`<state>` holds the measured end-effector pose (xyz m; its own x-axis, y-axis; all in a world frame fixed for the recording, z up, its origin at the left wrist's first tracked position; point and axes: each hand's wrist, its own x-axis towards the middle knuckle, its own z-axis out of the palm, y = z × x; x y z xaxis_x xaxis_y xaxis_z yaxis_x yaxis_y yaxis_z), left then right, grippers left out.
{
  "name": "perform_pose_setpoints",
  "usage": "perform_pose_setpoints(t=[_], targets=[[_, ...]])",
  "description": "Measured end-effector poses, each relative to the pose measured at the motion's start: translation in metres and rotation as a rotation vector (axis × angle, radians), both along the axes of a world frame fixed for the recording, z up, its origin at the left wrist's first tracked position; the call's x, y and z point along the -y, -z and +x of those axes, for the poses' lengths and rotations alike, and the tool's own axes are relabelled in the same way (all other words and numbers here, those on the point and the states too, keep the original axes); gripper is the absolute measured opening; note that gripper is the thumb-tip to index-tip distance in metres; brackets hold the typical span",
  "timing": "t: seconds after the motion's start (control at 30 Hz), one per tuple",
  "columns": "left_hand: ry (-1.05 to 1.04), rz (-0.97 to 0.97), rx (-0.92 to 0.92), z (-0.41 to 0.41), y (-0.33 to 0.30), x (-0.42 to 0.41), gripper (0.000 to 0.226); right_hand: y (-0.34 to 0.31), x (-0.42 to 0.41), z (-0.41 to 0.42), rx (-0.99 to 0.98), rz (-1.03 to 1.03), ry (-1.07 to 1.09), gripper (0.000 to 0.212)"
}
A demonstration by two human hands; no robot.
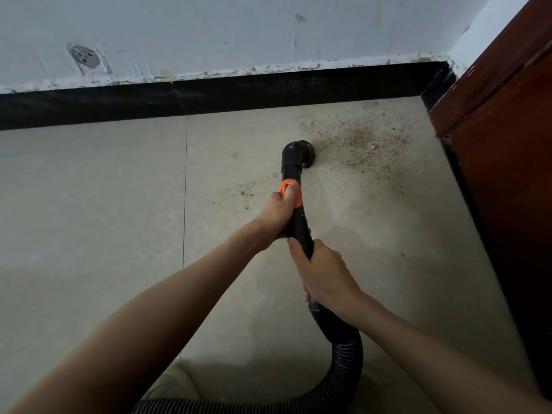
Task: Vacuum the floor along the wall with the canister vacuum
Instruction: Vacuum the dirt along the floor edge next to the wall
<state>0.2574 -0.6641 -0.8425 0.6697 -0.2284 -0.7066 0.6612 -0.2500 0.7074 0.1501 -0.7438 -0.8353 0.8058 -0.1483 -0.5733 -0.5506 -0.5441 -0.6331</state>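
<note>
Two large pale tiles made up most of the floor (89, 219), with a thin grout line running from the wall toward the near edge. A white wall (239, 31), scuffed and chipped along its foot, stood at the far edge of the floor above a black skirting board (209, 95). A reddish-brown wooden door frame (501, 130) closed off the floor's right edge and met the skirting at the far right corner. A patch of brown grit and dust (355, 144) lay on the floor near that corner, with a thinner scatter closer in. The black ribbed vacuum hose (343, 366) curved up from the near edge of the floor into a rigid black wand (295, 222) with an orange collar (291, 194). The wand ended in a round black nozzle (301, 152) that sat on the floor just beside the left rim of the grit patch, a little apart from the skirting. The right hand (324, 273) was wrapped around the lower wand, fingers curled about it. The left hand (276, 215) gripped the wand higher, at the orange collar.
</note>
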Motion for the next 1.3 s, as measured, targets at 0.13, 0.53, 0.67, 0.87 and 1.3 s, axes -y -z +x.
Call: perform_pose_setpoints(t=[0.13,0.53,0.67,0.87,1.3], targets=[[-0.081,0.022,0.001,-0.002,0.004,-0.016,0.035,0.002,-0.004,0.004,-0.012,0.093,-0.058,0.043],[-0.357,-0.001,-0.047,-0.022,0.004,-0.105,0.033,-0.013,-0.048,0.020,-0.132,0.188,-0.360,0.049],[-0.421,0.032,-0.023,-0.047,0.008,-0.115,0.027,-0.017,-0.051,0.001,-0.188,0.225,-0.403,0.045],[-0.416,0.014,-0.031,-0.063,0.007,-0.109,0.025,-0.026,-0.050,-0.016,-0.165,0.161,-0.380,0.050],[-0.198,-0.154,-0.110,-0.036,0.002,-0.061,0.036,-0.039,-0.029,-0.018,-0.081,-0.048,-0.208,0.050]])
